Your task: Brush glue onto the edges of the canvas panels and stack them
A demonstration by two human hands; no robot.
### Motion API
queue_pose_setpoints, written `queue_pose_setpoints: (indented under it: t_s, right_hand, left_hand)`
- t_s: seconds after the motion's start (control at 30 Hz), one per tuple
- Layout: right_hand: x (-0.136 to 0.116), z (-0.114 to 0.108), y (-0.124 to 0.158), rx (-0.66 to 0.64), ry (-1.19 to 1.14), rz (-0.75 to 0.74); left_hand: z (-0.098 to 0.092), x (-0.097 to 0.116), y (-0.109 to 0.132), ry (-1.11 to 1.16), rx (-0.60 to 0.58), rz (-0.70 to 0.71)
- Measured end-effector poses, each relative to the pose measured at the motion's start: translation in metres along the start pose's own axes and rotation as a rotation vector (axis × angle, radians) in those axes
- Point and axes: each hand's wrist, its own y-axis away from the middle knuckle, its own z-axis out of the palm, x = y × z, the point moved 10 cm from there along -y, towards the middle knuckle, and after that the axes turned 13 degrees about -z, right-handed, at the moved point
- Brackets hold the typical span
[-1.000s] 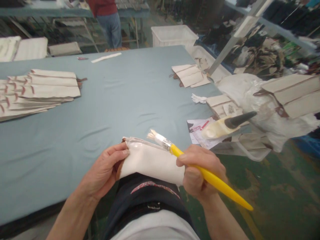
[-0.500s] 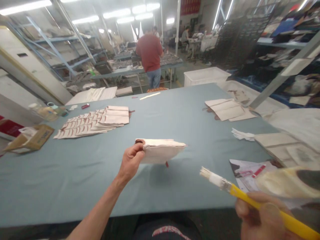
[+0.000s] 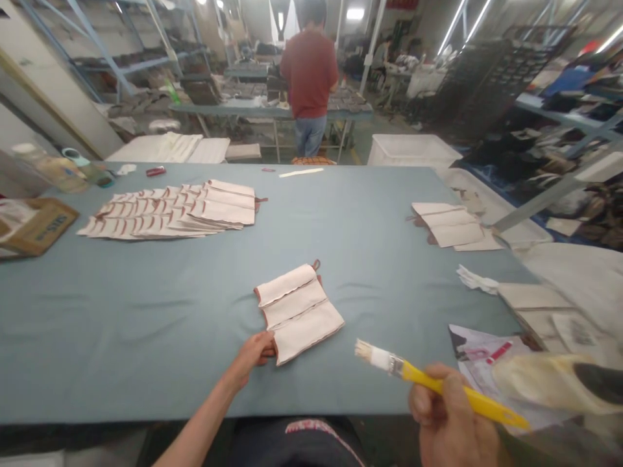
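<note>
A cream fabric piece [image 3: 299, 311] with brown edging, two dark seams and a small brown loop lies at a slant on the blue-green table cover [image 3: 160, 363]. Its lower left edge is pinched by my left hand [image 3: 254, 353], thumb on top and the other fingers partly hidden. To the right, my right hand [image 3: 450, 415] is closed around the yellow handle of a flat paintbrush [image 3: 413, 376]. The brush's pale bristles point left, above the table and apart from the fabric piece.
Overlapping similar pieces [image 3: 170, 211] lie at the left, near a cardboard box [image 3: 46, 227] and glass jars [image 3: 63, 168]. More pieces [image 3: 450, 224] lie at the right. A container with yellowish contents [image 3: 540, 383] stands beyond the brush. Another person [image 3: 310, 71] stands behind the table.
The fabric piece, held folded and raised before, now lies flat on the table with my left hand still at its edge. My right hand and the brush have moved left.
</note>
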Motion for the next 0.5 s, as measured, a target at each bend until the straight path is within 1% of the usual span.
queue_pose_setpoints:
  t_s: [0.07,0.17,0.27,0.37,0.43,0.5]
  right_hand:
    - [0.004,0.011,0.000,-0.029,0.014,-0.005]
    - [0.010,0.024,0.000,-0.067,0.049,-0.007]
    - [0.016,0.036,0.000,-0.083,0.064,0.023]
    - [0.024,0.045,0.001,-0.068,0.063,0.059]
    - [0.030,0.049,0.001,-0.050,0.066,0.084]
    - [0.036,0.054,0.000,-0.037,0.070,0.102]
  left_hand:
    - [-0.009,-0.002,-0.014,0.032,0.049,0.004]
    - [-0.016,0.010,-0.031,0.124,0.084,0.035]
    - [-0.010,0.023,-0.048,0.224,0.048,0.045]
    - [0.000,0.029,-0.063,0.289,0.013,-0.004]
    - [0.006,0.032,-0.069,0.309,0.003,-0.027]
    - [0.009,0.040,-0.072,0.314,-0.002,-0.009]
